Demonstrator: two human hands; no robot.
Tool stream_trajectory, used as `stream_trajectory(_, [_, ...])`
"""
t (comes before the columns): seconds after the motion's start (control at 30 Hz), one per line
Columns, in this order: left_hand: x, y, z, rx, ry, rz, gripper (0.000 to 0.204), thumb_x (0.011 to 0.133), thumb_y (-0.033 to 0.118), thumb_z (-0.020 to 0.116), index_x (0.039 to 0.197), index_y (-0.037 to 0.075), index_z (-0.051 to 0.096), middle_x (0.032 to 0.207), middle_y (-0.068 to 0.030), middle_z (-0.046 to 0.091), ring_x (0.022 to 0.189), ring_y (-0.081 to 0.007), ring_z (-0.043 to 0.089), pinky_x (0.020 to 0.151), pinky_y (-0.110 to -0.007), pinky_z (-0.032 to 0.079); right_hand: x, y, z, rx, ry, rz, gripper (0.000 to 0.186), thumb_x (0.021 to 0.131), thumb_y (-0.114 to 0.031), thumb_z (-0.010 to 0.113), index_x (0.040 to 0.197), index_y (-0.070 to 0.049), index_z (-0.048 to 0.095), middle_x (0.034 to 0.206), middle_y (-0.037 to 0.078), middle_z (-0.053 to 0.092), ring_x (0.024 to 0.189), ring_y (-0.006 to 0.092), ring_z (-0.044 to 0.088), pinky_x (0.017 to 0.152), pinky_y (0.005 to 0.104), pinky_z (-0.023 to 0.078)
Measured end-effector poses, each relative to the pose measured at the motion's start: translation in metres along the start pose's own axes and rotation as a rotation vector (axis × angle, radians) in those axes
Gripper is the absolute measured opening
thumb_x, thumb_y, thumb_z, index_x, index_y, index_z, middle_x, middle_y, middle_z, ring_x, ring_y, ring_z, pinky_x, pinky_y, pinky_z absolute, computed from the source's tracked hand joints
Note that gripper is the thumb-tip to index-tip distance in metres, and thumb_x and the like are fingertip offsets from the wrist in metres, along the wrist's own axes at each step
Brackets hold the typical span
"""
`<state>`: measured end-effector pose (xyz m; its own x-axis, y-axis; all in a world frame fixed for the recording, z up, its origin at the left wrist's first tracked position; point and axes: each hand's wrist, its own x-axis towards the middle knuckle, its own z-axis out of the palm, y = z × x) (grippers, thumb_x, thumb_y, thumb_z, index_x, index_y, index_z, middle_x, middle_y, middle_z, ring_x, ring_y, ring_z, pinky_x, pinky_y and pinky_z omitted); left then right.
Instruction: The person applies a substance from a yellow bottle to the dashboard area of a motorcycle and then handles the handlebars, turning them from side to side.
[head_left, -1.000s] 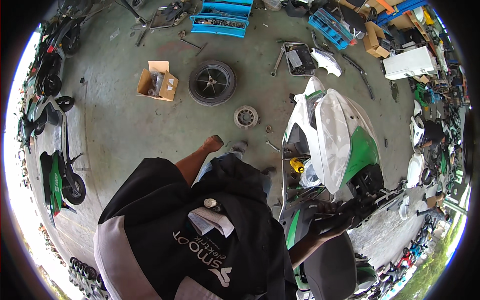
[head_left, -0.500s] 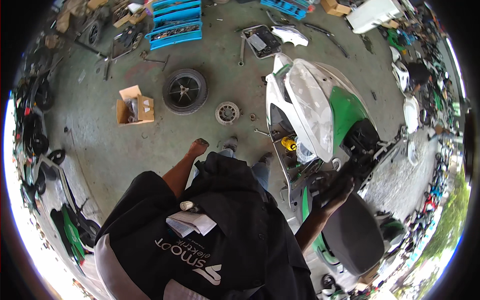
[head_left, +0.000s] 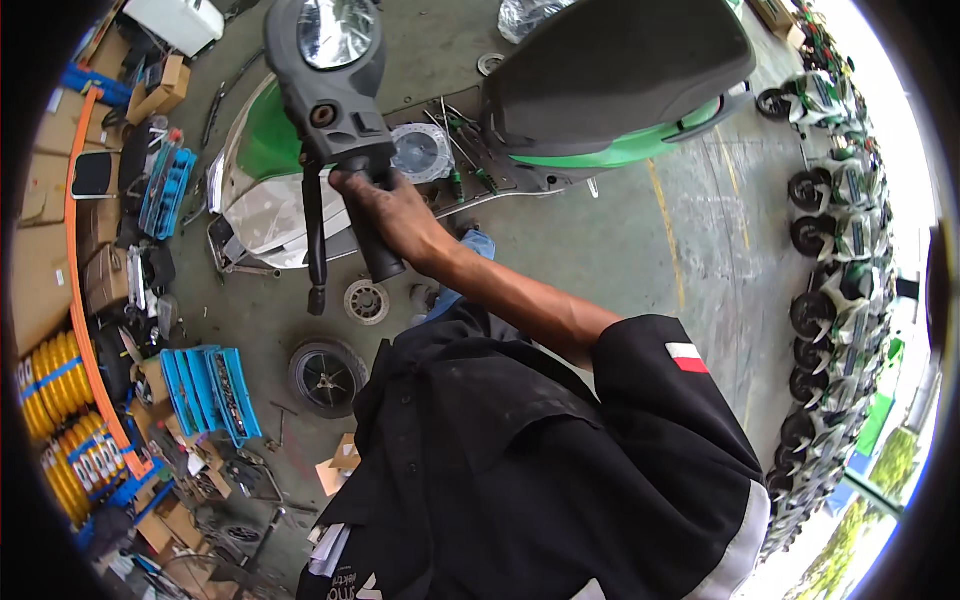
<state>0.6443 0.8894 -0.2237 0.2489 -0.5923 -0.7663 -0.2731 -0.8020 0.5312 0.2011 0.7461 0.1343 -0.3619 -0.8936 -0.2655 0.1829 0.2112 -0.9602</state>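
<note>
My right hand [head_left: 392, 213] is closed round the black handlebar grip [head_left: 372, 238] of a white and green scooter, at the grip's inner end beside the switch housing. A dark brake lever [head_left: 315, 240] hangs just left of the hand. Above, on the grey handlebar cover [head_left: 322, 112], sits a round glossy gauge [head_left: 340, 32]. Behind the handlebar, the footboard carries a round, clear plastic-covered part [head_left: 421, 152] and several screwdrivers [head_left: 456, 182] with green handles. The dark seat [head_left: 620, 75] lies to the right. My left hand is out of sight.
On the floor near my feet are a metal disc [head_left: 366, 302], a wheel [head_left: 327, 378] and a cardboard box [head_left: 338, 465]. An open blue toolbox [head_left: 212, 395] stands at left, before an orange rack post [head_left: 88, 300]. Parked scooters [head_left: 820, 235] line the right side.
The view has swung to the right, bringing the scooter in front of me. My right hand now grips the handlebar. My left hand, seen earlier, has gone from view.
</note>
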Motion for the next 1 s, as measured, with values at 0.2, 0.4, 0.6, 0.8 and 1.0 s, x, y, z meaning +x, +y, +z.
stream_trajectory(0.2, [0.012, 0.064, 0.001, 0.069, -0.003, 0.054, 0.03, 0.083, 0.028, 0.063, 0.097, 0.002, 0.067, 0.087, -0.0122, 0.066, 0.073, -0.0211, 0.063, 0.067, -0.034, 0.05, -0.006, -0.004, -0.011, 0.539, -0.493, 0.363, 0.073, 0.08, -0.062, 0.056, 0.127, -0.007, 0.043, 0.098, 0.019, 0.059, 0.075, 0.0247, 0.065, 0.056, 0.0341, 0.052])
stream_trajectory(0.4, [0.013, 0.114, 0.028, 0.061, 0.013, 0.122, 0.031, 0.084, 0.029, 0.064, 0.098, 0.002, 0.067, 0.089, -0.0125, 0.066, 0.074, -0.0204, 0.063, 0.068, -0.034, 0.049, -0.008, -0.001, -0.009, 0.692, -0.516, 0.412, 0.08, 0.076, -0.064, 0.059, 0.127, -0.007, 0.035, 0.098, 0.017, 0.057, 0.077, 0.0258, 0.063, 0.067, 0.0355, 0.052])
stream_trajectory(0.6, [0.037, 0.089, 0.058, 0.148, 0.01, 0.237, 0.033, 0.086, 0.031, 0.062, 0.097, 0.0, 0.067, 0.09, -0.0158, 0.066, 0.076, -0.0228, 0.062, 0.071, -0.036, 0.048, -0.006, 0.004, 0.0, 0.561, -0.296, 0.3, 0.055, 0.089, -0.051, 0.052, 0.12, -0.005, 0.05, 0.078, 0.011, 0.058, 0.059, 0.0213, 0.059, 0.051, 0.0332, 0.05])
stream_trajectory(0.8, [0.031, 0.012, 0.048, 0.41, -0.092, 0.272, 0.025, 0.083, 0.023, 0.06, 0.092, 0.002, 0.067, 0.087, -0.0152, 0.066, 0.08, -0.025, 0.063, 0.074, -0.038, 0.049, 0.009, 0.017, 0.0, 0.216, -0.116, 0.278, 0.066, 0.078, -0.058, 0.063, 0.108, -0.001, 0.053, 0.087, 0.012, 0.06, 0.078, 0.0201, 0.061, 0.068, 0.0314, 0.049])
stream_trajectory(1.0, [0.015, -0.052, 0.038, 1.081, -0.136, 0.763, 0.017, 0.079, 0.016, 0.057, 0.088, 0.003, 0.066, 0.084, -0.0146, 0.067, 0.084, -0.0273, 0.064, 0.076, -0.04, 0.05, -0.004, -0.016, 0.01, 0.67, -0.231, 0.509, 0.057, 0.083, -0.056, 0.056, 0.11, -0.007, 0.046, 0.086, 0.011, 0.06, 0.075, 0.024, 0.063, 0.07, 0.0377, 0.053])
